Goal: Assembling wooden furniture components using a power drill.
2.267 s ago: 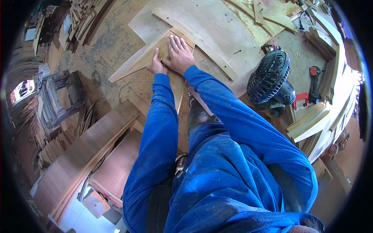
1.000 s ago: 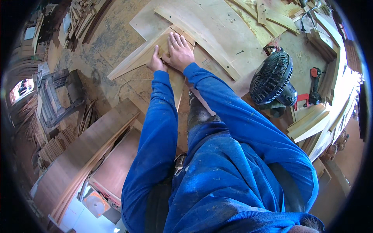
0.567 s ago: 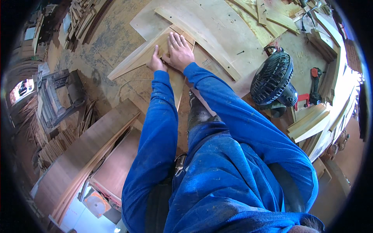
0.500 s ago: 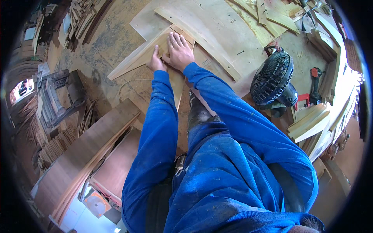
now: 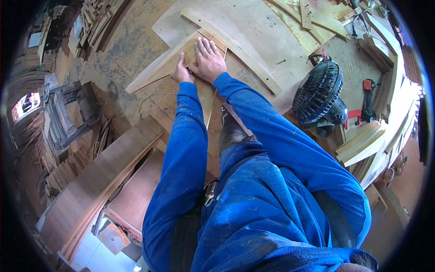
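Observation:
My right hand (image 5: 209, 61) lies flat on a pale wooden board (image 5: 170, 59), its fingers close together and pointing away from me. Just left of it, my left hand (image 5: 182, 73) rests edge-on against the same board with one digit stretched upward; its other fingers are partly hidden. Both hands are close together, near where the board meets a small crosspiece (image 5: 219, 41). A long wooden strip (image 5: 244, 59) with dark holes slants past the right hand. These pieces lie on a broad pale sheet (image 5: 253, 31).
To the right stands a black fan (image 5: 318, 90), with a red-and-black power tool (image 5: 368, 97) beyond it. Stacked boards (image 5: 362, 143) lie at the right. A long panel (image 5: 99, 167) slants along the lower left, and scrap wood (image 5: 95, 27) is piled at the far left.

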The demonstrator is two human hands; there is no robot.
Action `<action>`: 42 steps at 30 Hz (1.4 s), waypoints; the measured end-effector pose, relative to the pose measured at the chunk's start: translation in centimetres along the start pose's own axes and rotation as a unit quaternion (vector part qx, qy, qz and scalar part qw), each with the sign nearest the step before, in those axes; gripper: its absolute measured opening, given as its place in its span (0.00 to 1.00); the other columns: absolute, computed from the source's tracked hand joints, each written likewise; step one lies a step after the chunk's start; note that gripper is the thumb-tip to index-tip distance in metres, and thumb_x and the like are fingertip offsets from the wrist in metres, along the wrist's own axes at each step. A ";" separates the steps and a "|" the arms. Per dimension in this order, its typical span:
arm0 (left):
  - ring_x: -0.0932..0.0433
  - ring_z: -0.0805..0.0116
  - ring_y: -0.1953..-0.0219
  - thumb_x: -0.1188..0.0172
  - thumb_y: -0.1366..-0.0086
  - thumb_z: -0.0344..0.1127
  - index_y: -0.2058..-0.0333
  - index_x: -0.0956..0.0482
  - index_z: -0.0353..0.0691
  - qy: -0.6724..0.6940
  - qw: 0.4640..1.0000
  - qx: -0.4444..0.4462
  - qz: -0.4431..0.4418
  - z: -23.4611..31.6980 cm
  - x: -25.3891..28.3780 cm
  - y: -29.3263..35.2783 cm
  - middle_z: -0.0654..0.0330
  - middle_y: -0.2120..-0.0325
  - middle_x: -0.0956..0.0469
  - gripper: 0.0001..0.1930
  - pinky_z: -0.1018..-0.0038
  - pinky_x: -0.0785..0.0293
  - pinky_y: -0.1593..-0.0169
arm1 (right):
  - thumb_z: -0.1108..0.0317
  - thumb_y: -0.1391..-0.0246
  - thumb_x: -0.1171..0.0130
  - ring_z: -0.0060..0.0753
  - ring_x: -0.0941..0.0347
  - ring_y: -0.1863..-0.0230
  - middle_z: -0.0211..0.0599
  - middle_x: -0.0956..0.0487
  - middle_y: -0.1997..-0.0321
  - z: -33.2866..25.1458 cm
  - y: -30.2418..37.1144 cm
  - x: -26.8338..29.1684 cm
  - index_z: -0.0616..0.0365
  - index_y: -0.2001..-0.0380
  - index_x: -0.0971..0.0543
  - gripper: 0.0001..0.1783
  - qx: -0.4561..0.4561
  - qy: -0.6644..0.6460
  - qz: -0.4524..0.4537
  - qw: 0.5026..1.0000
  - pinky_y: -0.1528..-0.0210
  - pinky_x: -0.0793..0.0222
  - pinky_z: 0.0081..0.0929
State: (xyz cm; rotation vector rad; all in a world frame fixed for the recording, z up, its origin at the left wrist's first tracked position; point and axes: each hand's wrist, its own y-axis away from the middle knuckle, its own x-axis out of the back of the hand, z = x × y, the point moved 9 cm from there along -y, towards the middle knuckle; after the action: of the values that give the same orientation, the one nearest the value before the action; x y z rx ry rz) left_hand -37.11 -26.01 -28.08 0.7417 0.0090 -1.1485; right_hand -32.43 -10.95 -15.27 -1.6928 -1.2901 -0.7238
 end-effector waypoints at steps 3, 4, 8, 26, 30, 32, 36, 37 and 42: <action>0.20 0.54 0.49 0.27 0.41 0.23 0.44 0.26 0.24 0.026 0.999 0.017 0.024 -0.4 -0.1 0.2 0.48 0.45 0.23 0.27 0.58 0.19 0.47 | 0.43 0.44 0.42 0.51 0.46 0.21 0.56 0.37 0.24 0.5 0.0 -0.2 0.71 0.34 0.30 0.46 -0.004 0.005 -0.004 1.000 0.19 0.55 0.46; 0.20 0.54 0.49 0.27 0.41 0.23 0.44 0.26 0.24 0.025 0.999 0.020 0.023 -0.5 -0.4 0.2 0.48 0.45 0.23 0.27 0.58 0.19 0.47 | 0.43 0.44 0.42 0.51 0.46 0.21 0.56 0.37 0.24 0.7 0.0 -0.3 0.71 0.34 0.31 0.46 -0.007 0.007 -0.008 1.000 0.19 0.55 0.46; 0.20 0.53 0.49 0.28 0.39 0.28 0.43 0.26 0.25 -0.018 0.999 -0.020 0.040 0.3 1.2 -0.9 0.49 0.47 0.22 0.27 0.57 0.19 0.46 | 0.42 0.44 0.41 0.51 0.46 0.21 0.56 0.37 0.24 -0.3 -0.3 -0.1 0.71 0.34 0.31 0.46 0.003 0.004 -0.008 1.000 0.19 0.56 0.46; 0.20 0.53 0.50 0.29 0.36 0.32 0.45 0.25 0.26 -0.042 0.998 -0.044 0.019 0.7 0.8 -1.2 0.51 0.50 0.21 0.25 0.57 0.20 0.46 | 0.40 0.42 0.45 0.51 0.49 0.20 0.56 0.39 0.23 -0.2 -0.6 -0.6 0.72 0.32 0.33 0.48 -0.003 0.009 -0.033 0.999 0.19 0.58 0.46; 0.19 0.52 0.52 0.29 0.37 0.31 0.46 0.25 0.24 -0.020 0.999 -0.036 0.026 1.0 0.0 -0.2 0.50 0.51 0.21 0.25 0.56 0.19 0.48 | 0.41 0.42 0.45 0.51 0.49 0.20 0.56 0.39 0.23 -0.1 -0.7 -0.7 0.72 0.32 0.33 0.47 -0.002 0.017 -0.031 0.999 0.19 0.58 0.45; 0.18 0.52 0.52 0.28 0.37 0.30 0.46 0.25 0.23 -0.022 0.998 -0.038 0.038 1.3 -0.7 0.8 0.49 0.51 0.21 0.24 0.56 0.18 0.48 | 0.41 0.42 0.45 0.51 0.49 0.20 0.56 0.39 0.23 0.1 -0.7 -0.8 0.71 0.32 0.33 0.47 -0.005 0.021 -0.033 0.999 0.19 0.58 0.45; 0.18 0.52 0.53 0.28 0.38 0.27 0.48 0.25 0.21 -0.011 0.998 -0.037 0.052 1.9 -1.0 1.2 0.48 0.51 0.21 0.24 0.56 0.18 0.49 | 0.41 0.42 0.45 0.51 0.49 0.20 0.56 0.39 0.23 0.0 -0.9 -0.7 0.71 0.32 0.33 0.47 -0.007 0.015 -0.033 0.999 0.19 0.57 0.45; 0.18 0.52 0.53 0.28 0.38 0.27 0.48 0.25 0.21 -0.011 0.998 -0.037 0.052 1.9 -0.9 1.1 0.48 0.51 0.21 0.24 0.56 0.18 0.49 | 0.40 0.42 0.45 0.51 0.49 0.20 0.56 0.39 0.23 0.0 -1.0 -0.6 0.71 0.32 0.33 0.48 -0.006 0.015 -0.030 0.999 0.19 0.57 0.45; 0.18 0.52 0.54 0.29 0.38 0.27 0.47 0.25 0.21 -0.018 0.998 -0.045 0.048 1.2 -0.4 0.2 0.48 0.51 0.21 0.24 0.56 0.18 0.50 | 0.40 0.42 0.45 0.51 0.49 0.20 0.56 0.39 0.23 0.2 -0.9 -0.7 0.71 0.32 0.32 0.48 -0.007 0.018 -0.034 0.999 0.19 0.57 0.45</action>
State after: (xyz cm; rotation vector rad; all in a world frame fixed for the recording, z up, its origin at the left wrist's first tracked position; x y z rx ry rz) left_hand -37.52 -26.28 -26.93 0.6351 -0.0061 -1.0621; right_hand -33.47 -11.03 -15.67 -1.6461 -1.3254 -0.8027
